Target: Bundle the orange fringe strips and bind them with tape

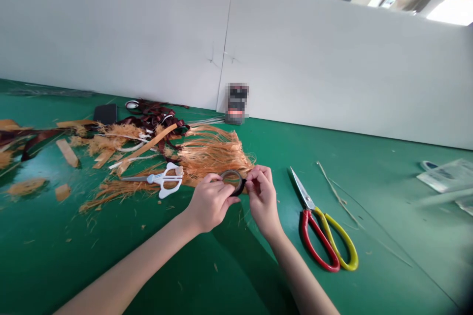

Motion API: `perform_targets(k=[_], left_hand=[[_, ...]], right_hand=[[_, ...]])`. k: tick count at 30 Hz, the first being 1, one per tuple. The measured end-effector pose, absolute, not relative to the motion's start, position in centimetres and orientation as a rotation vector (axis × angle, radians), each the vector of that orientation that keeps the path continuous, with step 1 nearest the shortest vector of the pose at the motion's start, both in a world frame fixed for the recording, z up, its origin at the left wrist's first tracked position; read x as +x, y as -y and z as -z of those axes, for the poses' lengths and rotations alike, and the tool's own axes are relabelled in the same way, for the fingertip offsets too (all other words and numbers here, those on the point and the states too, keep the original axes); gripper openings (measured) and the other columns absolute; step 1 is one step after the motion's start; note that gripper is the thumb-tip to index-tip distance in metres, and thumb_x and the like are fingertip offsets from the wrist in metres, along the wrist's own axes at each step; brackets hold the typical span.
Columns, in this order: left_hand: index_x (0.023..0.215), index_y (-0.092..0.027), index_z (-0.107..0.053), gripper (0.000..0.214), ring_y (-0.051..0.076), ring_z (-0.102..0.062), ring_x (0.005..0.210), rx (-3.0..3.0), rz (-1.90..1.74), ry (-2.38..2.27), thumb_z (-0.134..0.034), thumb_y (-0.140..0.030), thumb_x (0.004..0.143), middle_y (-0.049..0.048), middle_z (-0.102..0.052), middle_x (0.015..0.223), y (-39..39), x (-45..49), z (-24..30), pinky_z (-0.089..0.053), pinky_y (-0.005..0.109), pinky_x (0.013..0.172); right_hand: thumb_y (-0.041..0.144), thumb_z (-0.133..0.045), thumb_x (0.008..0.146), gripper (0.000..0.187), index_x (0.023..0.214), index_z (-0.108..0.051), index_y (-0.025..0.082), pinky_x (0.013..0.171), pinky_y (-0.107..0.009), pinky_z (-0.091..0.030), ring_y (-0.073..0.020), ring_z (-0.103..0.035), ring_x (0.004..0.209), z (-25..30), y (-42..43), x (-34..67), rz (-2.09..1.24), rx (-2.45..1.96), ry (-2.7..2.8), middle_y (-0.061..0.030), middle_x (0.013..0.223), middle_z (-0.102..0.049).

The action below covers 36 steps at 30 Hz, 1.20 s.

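My left hand (210,203) is closed around a small roll of dark tape (232,180), held just above the green table (111,251). My right hand (261,194) pinches the right side of the same roll with its fingertips. Right behind the roll lies a bundle of orange straw-like fibres (212,155). Small white scissors (162,179) rest on the fibres to the left of my left hand. Large scissors with red and yellow handles (325,234) lie on the table to the right of my right hand.
Dark brown ribbons (155,117), tan strips and fibre scraps are scattered at the left. A black phone (105,113) lies near the white back wall (295,59). Thin wires (340,197) lie right of the big scissors, and clear plastic packets (447,177) sit at the far right.
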<state>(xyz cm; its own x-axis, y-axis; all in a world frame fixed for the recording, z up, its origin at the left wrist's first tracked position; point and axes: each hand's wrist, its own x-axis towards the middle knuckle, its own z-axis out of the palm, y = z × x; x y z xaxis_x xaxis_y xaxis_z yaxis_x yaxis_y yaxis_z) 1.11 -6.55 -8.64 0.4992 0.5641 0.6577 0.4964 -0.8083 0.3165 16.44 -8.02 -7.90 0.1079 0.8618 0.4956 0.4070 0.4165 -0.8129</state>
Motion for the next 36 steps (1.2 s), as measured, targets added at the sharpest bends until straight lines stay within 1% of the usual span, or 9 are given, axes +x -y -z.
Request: perform_targets(k=[7,11,15,18,20,24,28,31,36], left_hand=[[0.074,-0.019,-0.061,0.028,0.02,-0.055,0.073,2.373,-0.899,-1.202,-0.047,-0.034,0.093,0.0001,-0.063,0.059,5.3,-1.0,4.6,-0.038,0.03,0.072],[0.067,-0.019,-0.061,0.035,0.017,-0.058,0.069,2.046,-0.735,-1.051,-0.045,-0.037,0.093,-0.0012,-0.066,0.064,5.5,-1.6,2.8,-0.039,0.029,0.075],[0.084,-0.018,-0.065,0.026,0.02,-0.064,0.082,1.685,-0.847,-0.997,-0.05,-0.038,0.089,0.0034,-0.071,0.083,6.3,-1.8,2.9,-0.043,0.03,0.078],[0.104,-0.014,-0.062,0.03,0.022,-0.065,0.088,1.351,-0.952,-0.954,-0.051,-0.036,0.087,0.0071,-0.072,0.089,6.6,-2.2,3.9,-0.045,0.032,0.083],[0.108,-0.013,-0.061,0.033,0.021,-0.064,0.091,1.227,-0.979,-0.939,-0.053,-0.035,0.085,0.0086,-0.071,0.095,6.8,-2.5,4.5,-0.045,0.033,0.087],[0.1,-0.013,-0.064,0.028,0.02,-0.064,0.091,1.255,-0.848,-0.94,-0.057,-0.034,0.082,0.0083,-0.07,0.096,8.0,-2.4,4.5,-0.046,0.032,0.085],[0.086,-0.015,-0.065,0.022,0.019,-0.064,0.084,1.419,-0.61,-0.921,-0.055,-0.034,0.084,0.0043,-0.07,0.085,10.5,-0.7,3.5,-0.046,0.029,0.079],[0.074,-0.016,-0.062,0.021,0.015,-0.06,0.071,1.596,-0.537,-0.959,-0.052,-0.03,0.086,0.0003,-0.067,0.073,12.2,0.6,3.2,-0.042,0.024,0.065],[0.062,-0.016,-0.052,0.025,0.009,-0.046,0.054,1.856,-0.502,-1.083,-0.051,-0.025,0.085,-0.0035,-0.057,0.059,12.9,0.7,3.4,-0.031,0.022,0.053]], right_hand=[[0.011,-0.048,0.085,0.014,0.077,-0.053,0.021,0.08,-0.035,-0.048,-0.0176,-0.05,0.093,4.4,10.2,15.3,-0.456,-1.141,1.601,-0.0046,0.094,-0.045],[0.023,-0.058,0.084,0.005,0.086,-0.063,0.022,0.074,-0.033,-0.052,-0.0174,-0.055,0.092,3.3,10.4,16.0,-0.396,-1.254,1.403,-0.0052,0.099,-0.05],[0.035,-0.067,0.077,0.055,0.129,-0.049,0.029,0.062,-0.031,-0.054,-0.0125,-0.06,0.071,3.1,10.1,18.8,-0.33,-1.464,1.13,-0.007,0.117,-0.055],[0.042,-0.062,0.079,0.032,0.103,-0.066,0.021,0.064,-0.033,-0.054,-0.0167,-0.062,0.074,4.2,10.8,22.0,-0.254,-1.712,1.225,-0.0076,0.103,-0.062],[0.041,-0.06,0.08,0.028,0.093,-0.067,0.018,0.07,-0.038,-0.054,-0.0198,-0.063,0.076,5.5,11.7,23.9,-0.171,-1.841,1.344,-0.0083,0.097,-0.063],[0.041,-0.059,0.082,0.03,0.101,-0.065,0.017,0.067,-0.04,-0.056,-0.0219,-0.064,0.077,7.2,13.7,25.0,-0.115,-1.817,1.631,-0.0102,0.1,-0.063],[0.033,-0.065,0.081,0.045,0.123,-0.054,0.019,0.087,-0.042,-0.053,-0.0251,-0.058,0.108,6.1,15.6,21.9,-0.088,-1.458,1.928,-0.0137,0.119,-0.056],[0.035,-0.07,0.077,0.058,0.129,-0.05,0.018,0.091,-0.039,-0.053,-0.0244,-0.054,0.115,5.1,16.9,18.8,-0.201,-1.247,2.091,-0.0149,0.126,-0.054],[0.004,-0.058,0.082,0.035,0.115,-0.062,0.015,0.085,-0.029,-0.056,-0.018,-0.062,0.101,5.0,17.9,16.5,-0.127,-1.118,2.021,-0.012,0.109,-0.066]])
